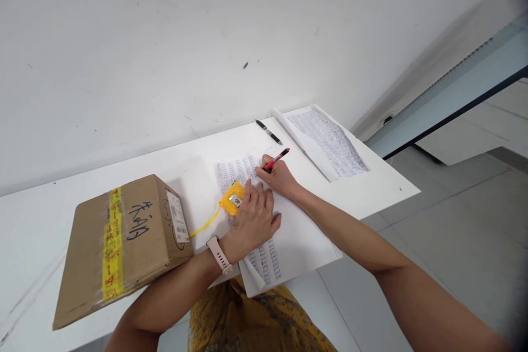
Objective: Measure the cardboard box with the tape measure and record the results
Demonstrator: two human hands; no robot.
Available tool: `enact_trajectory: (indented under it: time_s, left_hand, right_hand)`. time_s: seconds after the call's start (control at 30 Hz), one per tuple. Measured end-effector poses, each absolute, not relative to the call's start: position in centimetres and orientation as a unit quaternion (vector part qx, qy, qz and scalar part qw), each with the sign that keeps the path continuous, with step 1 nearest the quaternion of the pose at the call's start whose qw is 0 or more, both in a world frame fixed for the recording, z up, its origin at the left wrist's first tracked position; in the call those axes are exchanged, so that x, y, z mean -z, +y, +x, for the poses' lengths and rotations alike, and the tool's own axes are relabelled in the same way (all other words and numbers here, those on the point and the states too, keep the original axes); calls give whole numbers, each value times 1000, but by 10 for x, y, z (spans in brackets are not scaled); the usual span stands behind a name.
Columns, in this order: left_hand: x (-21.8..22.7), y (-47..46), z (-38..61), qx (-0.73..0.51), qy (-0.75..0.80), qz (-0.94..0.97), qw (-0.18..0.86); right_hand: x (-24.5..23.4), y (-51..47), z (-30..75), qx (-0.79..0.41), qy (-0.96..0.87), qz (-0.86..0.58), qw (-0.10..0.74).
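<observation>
Past yellow clothing [251, 322], pinches a red pen [282, 155], likely light, stiff, best held near its tip, over papers [308, 234] in the right hand [281, 177], with the left hand [256, 215] laid flat against a tape measure [229, 199].

Person, own body. Left wrist: pale pink wristband [220, 256], smooth and matte, with a row of short dark slots along the strap and a dark edge on one side; any dial is out of sight. Left hand [254, 213] and right hand [279, 176] both ungloved; forearms uncovered. Lower body: mustard-brown garment [264, 322], loosely creased, darker in the folds, printed with small greyish flower-like motifs. Garment type cannot be determined.
</observation>
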State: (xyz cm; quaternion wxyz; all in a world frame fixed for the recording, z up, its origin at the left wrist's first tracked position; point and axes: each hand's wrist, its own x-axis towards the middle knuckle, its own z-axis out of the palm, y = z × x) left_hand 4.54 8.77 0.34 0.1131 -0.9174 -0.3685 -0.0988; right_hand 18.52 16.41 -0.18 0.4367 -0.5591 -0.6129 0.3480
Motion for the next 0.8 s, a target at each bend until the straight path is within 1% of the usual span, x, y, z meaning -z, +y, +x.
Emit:
enact_trajectory:
  time_s: [0.2,0.57,0.8]
  left_hand:
    - [-3,88,45,100,-368,-918,106]
    - [-2,88,45,99,-366,-917,127]
    - [-2,88,45,97,-365,-914,146]
  right_hand:
    - [2,164,186,-339,-614,-566,433]
    - [4,165,186,-339,-605,-567,444]
    - [4,166,186,-335,-611,-569,436]
